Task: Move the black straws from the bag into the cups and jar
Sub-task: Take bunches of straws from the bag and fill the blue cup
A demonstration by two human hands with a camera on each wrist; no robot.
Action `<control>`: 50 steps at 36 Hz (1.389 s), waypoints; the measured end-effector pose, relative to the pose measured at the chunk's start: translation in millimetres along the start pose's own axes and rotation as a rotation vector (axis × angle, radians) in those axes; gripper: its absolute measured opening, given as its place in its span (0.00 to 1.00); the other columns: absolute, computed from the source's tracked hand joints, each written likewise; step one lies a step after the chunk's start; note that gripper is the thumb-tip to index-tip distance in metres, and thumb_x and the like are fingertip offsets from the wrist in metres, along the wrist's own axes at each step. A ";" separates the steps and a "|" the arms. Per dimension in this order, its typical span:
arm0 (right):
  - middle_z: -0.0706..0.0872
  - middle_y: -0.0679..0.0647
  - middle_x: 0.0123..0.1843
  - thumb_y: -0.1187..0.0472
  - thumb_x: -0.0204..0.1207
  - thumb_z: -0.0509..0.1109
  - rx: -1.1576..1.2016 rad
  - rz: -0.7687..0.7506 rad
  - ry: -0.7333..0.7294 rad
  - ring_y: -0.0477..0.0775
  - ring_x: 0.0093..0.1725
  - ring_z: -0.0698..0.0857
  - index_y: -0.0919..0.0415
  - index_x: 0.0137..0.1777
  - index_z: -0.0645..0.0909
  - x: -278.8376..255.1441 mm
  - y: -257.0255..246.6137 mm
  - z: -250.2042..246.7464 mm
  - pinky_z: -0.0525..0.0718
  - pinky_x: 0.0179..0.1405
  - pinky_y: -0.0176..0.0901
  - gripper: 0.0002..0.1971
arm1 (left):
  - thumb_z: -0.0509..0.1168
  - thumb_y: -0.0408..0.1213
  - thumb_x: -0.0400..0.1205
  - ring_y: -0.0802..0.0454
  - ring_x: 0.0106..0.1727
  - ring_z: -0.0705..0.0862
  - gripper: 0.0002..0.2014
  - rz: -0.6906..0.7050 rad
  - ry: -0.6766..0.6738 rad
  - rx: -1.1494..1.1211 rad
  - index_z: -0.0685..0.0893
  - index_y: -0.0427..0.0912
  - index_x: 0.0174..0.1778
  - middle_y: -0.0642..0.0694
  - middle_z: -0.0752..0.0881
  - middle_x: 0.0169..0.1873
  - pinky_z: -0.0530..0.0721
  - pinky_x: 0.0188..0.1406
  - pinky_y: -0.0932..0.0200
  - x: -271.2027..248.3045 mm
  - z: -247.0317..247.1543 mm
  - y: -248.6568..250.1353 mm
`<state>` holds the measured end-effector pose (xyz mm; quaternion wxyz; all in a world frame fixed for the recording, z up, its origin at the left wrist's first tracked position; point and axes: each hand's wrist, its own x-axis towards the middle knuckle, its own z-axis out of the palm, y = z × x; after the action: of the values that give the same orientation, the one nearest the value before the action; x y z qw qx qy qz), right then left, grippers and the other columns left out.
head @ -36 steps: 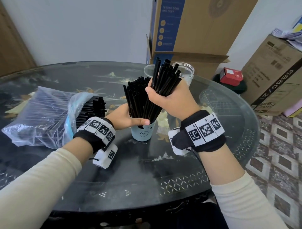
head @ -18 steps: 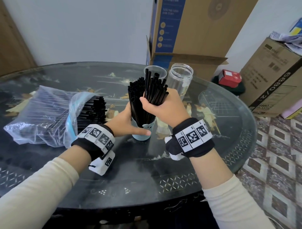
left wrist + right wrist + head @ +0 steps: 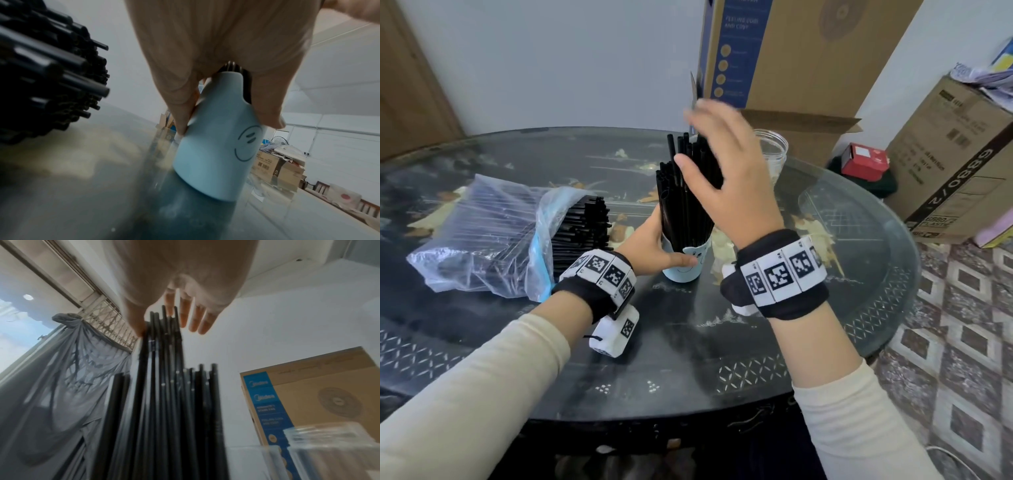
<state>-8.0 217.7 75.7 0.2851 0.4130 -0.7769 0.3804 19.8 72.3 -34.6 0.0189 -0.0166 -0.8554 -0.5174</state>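
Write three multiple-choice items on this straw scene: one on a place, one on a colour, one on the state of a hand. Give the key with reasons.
1. Where does the plastic bag of straws lie?
A. On the table, to the left of the blue cup
B. Inside the clear jar
C. On the floor by the boxes

2. What colour is the cup with the smiley face?
A. Red
B. Light blue
C. Yellow

3. What is the right hand doing?
A. Gripping a bundle of straws
B. Resting flat on the table
C. Open, fingers spread beside the upright straws

Key:
1 A: the head view shows the bag lying on the glass table, left of the cup.
2 B: the left wrist view shows a light blue wall, gripped by the left hand.
3 C: the right wrist view shows straight, spread fingers that close on nothing.
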 end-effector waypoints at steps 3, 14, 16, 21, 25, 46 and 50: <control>0.82 0.60 0.66 0.65 0.82 0.67 0.011 -0.006 0.079 0.49 0.66 0.77 0.68 0.67 0.81 -8.1 -1.8 10.7 0.69 0.69 0.25 0.15 | 0.81 0.40 0.68 0.67 0.69 0.68 0.54 -0.004 0.010 0.003 0.50 0.51 0.82 0.65 0.68 0.68 0.66 0.68 0.68 0.3 -0.2 -1.2; 0.86 0.62 0.60 0.69 0.80 0.69 0.063 -0.011 0.219 0.50 0.62 0.82 0.71 0.62 0.84 -18.4 3.4 24.2 0.77 0.66 0.30 0.12 | 0.82 0.42 0.66 0.65 0.72 0.68 0.56 -0.006 0.023 -0.012 0.51 0.53 0.82 0.63 0.69 0.71 0.66 0.72 0.64 0.9 0.1 -5.3; 0.86 0.62 0.60 0.70 0.80 0.69 0.072 -0.010 0.228 0.50 0.62 0.82 0.71 0.62 0.84 -19.7 4.4 26.1 0.77 0.66 0.30 0.12 | 0.82 0.42 0.66 0.66 0.71 0.68 0.56 -0.007 0.030 -0.008 0.50 0.53 0.82 0.64 0.69 0.70 0.65 0.69 0.67 0.5 0.2 -4.3; 0.86 0.62 0.62 0.70 0.80 0.69 0.080 0.007 0.233 0.50 0.63 0.82 0.71 0.65 0.82 -23.7 3.1 28.6 0.75 0.68 0.28 0.14 | 0.82 0.43 0.66 0.66 0.72 0.67 0.55 -0.015 0.029 0.002 0.51 0.53 0.82 0.66 0.68 0.69 0.66 0.71 0.65 0.2 0.0 -4.3; 0.84 0.60 0.66 0.68 0.82 0.66 0.077 0.054 0.185 0.53 0.68 0.81 0.68 0.71 0.78 -27.0 3.9 26.6 0.78 0.71 0.41 0.18 | 0.81 0.41 0.67 0.73 0.69 0.66 0.55 -0.020 0.035 -0.004 0.51 0.55 0.82 0.78 0.65 0.63 0.64 0.64 0.76 -0.5 0.4 -4.0; 0.86 0.55 0.62 0.70 0.79 0.70 0.064 0.024 0.139 0.44 0.63 0.82 0.67 0.64 0.84 -30.7 20.1 5.2 0.80 0.66 0.37 0.13 | 0.81 0.39 0.69 0.65 0.66 0.71 0.51 -0.064 0.028 -0.001 0.54 0.50 0.81 0.69 0.72 0.59 0.66 0.64 0.70 -2.0 -0.6 -0.4; 0.87 0.56 0.61 0.72 0.79 0.70 0.060 0.014 0.129 0.48 0.63 0.84 0.68 0.61 0.85 -35.0 21.1 10.5 0.82 0.66 0.41 0.12 | 0.80 0.39 0.69 0.64 0.66 0.72 0.51 -0.066 0.023 0.007 0.54 0.50 0.81 0.67 0.72 0.59 0.68 0.66 0.67 -1.8 -1.1 1.0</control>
<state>-10.0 231.7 35.9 0.3195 0.3904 -0.7478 0.4315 21.7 71.7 -33.3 0.0119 0.0175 -0.8569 -0.5151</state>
